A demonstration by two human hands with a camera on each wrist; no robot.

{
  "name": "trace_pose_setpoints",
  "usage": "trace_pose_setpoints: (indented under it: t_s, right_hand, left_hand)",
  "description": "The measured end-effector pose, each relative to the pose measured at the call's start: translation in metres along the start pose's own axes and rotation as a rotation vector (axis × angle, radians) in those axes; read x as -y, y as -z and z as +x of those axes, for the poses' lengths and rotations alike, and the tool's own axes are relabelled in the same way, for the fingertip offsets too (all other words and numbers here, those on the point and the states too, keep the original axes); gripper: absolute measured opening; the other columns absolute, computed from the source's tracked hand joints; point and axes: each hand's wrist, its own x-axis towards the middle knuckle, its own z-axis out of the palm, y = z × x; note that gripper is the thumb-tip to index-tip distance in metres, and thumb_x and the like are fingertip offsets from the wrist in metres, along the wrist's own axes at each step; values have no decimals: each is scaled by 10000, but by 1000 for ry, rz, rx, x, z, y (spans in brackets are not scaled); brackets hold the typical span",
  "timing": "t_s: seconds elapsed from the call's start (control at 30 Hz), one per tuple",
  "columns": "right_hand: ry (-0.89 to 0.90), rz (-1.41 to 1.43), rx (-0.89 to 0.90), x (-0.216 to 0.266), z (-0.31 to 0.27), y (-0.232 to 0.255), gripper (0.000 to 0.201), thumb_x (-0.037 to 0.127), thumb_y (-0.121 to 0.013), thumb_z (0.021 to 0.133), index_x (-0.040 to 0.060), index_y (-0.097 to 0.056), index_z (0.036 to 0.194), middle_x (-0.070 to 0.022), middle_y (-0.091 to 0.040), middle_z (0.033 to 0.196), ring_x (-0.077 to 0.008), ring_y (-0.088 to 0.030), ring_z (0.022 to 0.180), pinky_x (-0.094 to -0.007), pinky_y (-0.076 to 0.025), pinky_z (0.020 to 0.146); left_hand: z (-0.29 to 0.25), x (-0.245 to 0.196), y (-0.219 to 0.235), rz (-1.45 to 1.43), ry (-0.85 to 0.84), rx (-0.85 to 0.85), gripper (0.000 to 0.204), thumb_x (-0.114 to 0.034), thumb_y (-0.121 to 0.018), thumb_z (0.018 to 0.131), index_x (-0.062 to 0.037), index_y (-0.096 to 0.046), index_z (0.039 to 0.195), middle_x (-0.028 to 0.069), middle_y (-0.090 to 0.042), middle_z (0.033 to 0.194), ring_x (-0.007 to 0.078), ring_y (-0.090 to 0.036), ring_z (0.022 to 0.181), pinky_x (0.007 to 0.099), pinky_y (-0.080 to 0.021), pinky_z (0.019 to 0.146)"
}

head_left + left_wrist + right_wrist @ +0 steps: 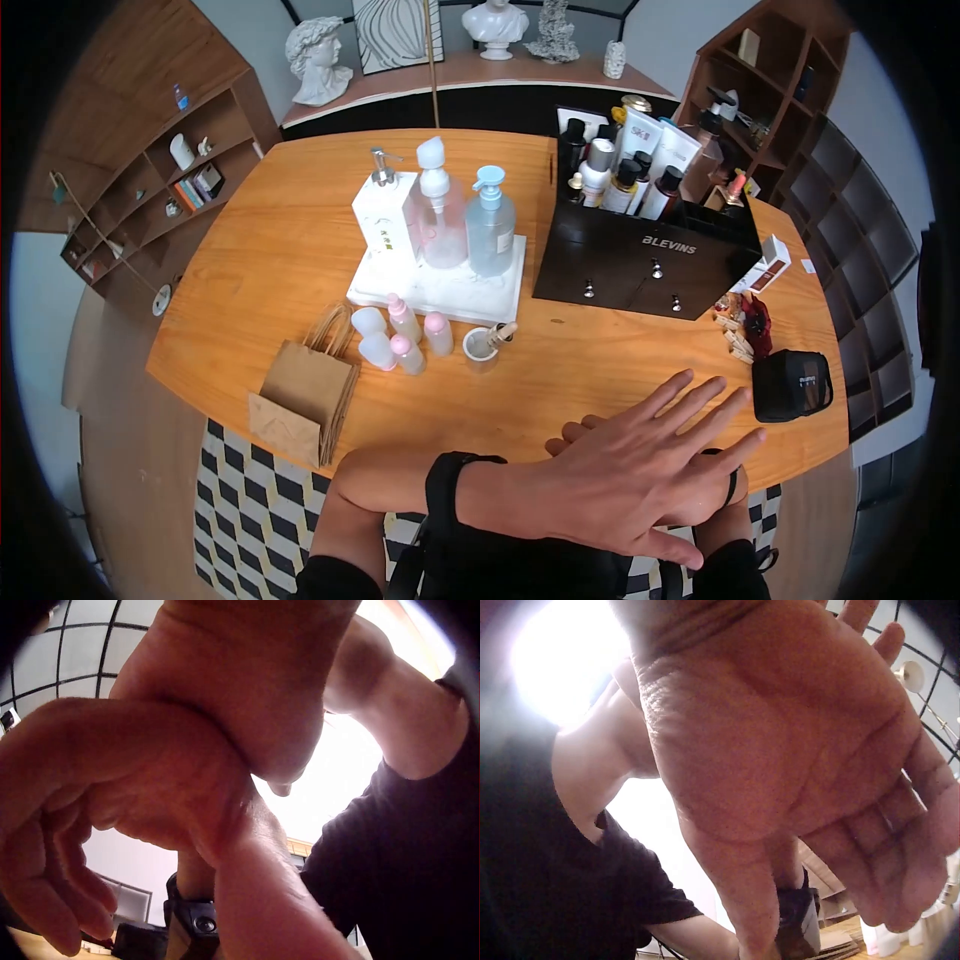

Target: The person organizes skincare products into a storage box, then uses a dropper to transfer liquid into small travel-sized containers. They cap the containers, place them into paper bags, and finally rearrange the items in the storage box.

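In the head view my left hand [635, 475] stretches to the right over the table's front edge, back up and fingers spread. Most of my right hand [577, 430] is hidden beneath it, with only fingertips showing to the left and its wrist strap to the right. An empty palm fills much of the right wrist view, while the left wrist view has hands overlapping at close range. Neither hand holds anything. Close to the left fingertips sits a small black zip case [790, 386]. A small white cup with a wooden-handled piece [483, 345] stands beyond the right fingertips.
Pump bottles [490, 230] stand on a white tray [440, 295]. Small pink-capped bottles [438, 333] are in front, and a brown paper bag [310, 385] lies left. A black cosmetics organizer [640, 255] stands back right, near wooden clips [738, 345].
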Motion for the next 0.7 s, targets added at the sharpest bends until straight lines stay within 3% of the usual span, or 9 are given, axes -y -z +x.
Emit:
trace_pose_setpoints:
  t_s: [0.07, 0.1, 0.17, 0.33, 0.4, 0.43, 0.5, 0.6, 0.7]
  right_hand:
    - [6, 11, 28, 4, 2, 3, 444, 232, -715, 939, 16, -657, 1323, -262, -650, 1289, -443, -611, 1252, -549, -478, 1021]
    - [9, 20, 40, 5, 3, 4, 445, 232, -714, 938, 16, -657, 1323, -262, -649, 1291, -444, -609, 1253, -550, -477, 1022]
    - [16, 47, 69, 8, 2, 2, 446, 230, -713, 937, 16, -656, 1325, -262, -646, 1295, -445, -606, 1257, -552, -475, 1025]
    - [21, 74, 111, 9, -4, 5, 450, 225, -711, 932, 17, -654, 1327, -263, -640, 1304, -447, -598, 1267, -557, -470, 1031]
    - [24, 50, 125, 12, -9, 15, 451, 224, -710, 931, 17, -654, 1328, -263, -637, 1308, -448, -595, 1270, -559, -467, 1033]
    - [26, 37, 134, 15, -11, 20, 452, 223, -709, 930, 17, -654, 1329, -263, -636, 1310, -449, -594, 1272, -560, -466, 1034]
    - [32, 8, 147, 22, -17, 31, 454, 221, -708, 928, 18, -653, 1330, -264, -633, 1314, -450, -590, 1276, -562, -464, 1037]
    - [41, -39, 140, 33, -30, 47, 456, 218, -707, 926, 18, -652, 1332, -264, -630, 1319, -451, -586, 1281, -565, -461, 1040]
    - [52, -72, 95, 43, -46, 58, 458, 216, -705, 923, 19, -651, 1333, -264, -626, 1325, -453, -581, 1287, -568, -458, 1044]
  left_hand:
    - [0, 4, -1, 64, -54, 5, 1129, -769, -666, 865, -92, -296, 1689, 310, -217, 1715, 507, -282, 1566, 605, -235, 1279]
    - [1, 5, 0, 63, -29, 3, 1129, -769, -666, 865, -92, -296, 1689, 310, -217, 1715, 507, -282, 1566, 605, -235, 1279]
    - [3, 9, 2, -21, -78, -38, 1136, -775, -666, 860, 13, -366, 1621, 386, -302, 1639, 552, -255, 1557, 650, -168, 1290]
    - [5, 20, -8, 0, -81, -94, 1105, -757, -700, 845, 23, -424, 1578, 398, -363, 1590, 553, -285, 1543, 652, -200, 1280]
    - [8, 20, -2, 53, -64, -93, 1061, -727, -737, 836, 23, -477, 1540, 367, -470, 1497, 529, -403, 1455, 615, -287, 1242]
    - [8, 21, -3, 63, -60, -98, 1061, -727, -737, 836, 23, -477, 1540, 367, -470, 1497, 529, -403, 1455, 615, -287, 1242]
    - [7, 25, -4, 52, -75, -102, 1014, -699, -770, 820, 24, -529, 1489, 303, -575, 1361, 470, -507, 1327, 571, -370, 1170]
    - [11, 27, 1, 31, -61, -71, 1003, -703, -780, 807, 27, -557, 1457, 253, -619, 1277, 430, -544, 1241, 545, -410, 1115]
    - [21, 25, 7, 104, -88, -85, 1009, -715, -777, 803, 30, -568, 1450, 235, -632, 1268, 424, -546, 1266, 556, -406, 1128]
